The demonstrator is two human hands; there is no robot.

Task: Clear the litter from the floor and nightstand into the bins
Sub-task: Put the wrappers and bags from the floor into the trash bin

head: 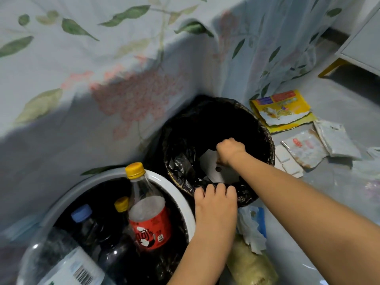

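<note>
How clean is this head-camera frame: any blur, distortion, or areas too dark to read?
Head view: wide-angle bending curves the bedsheet edge; the black-lined bin interior is nearly featureless dark, with only a white paper at the right hand readable; the clear bottle at the lower left is soft; the left hand and the wrappers on the floor stay fairly sharp.

Left hand (pixel 216 204): bare, no ring, no glove.
Right hand (pixel 231 151): bare.
Forearms: both uncovered; no sleeve in view.
Wrists: no watch, no band.
</note>
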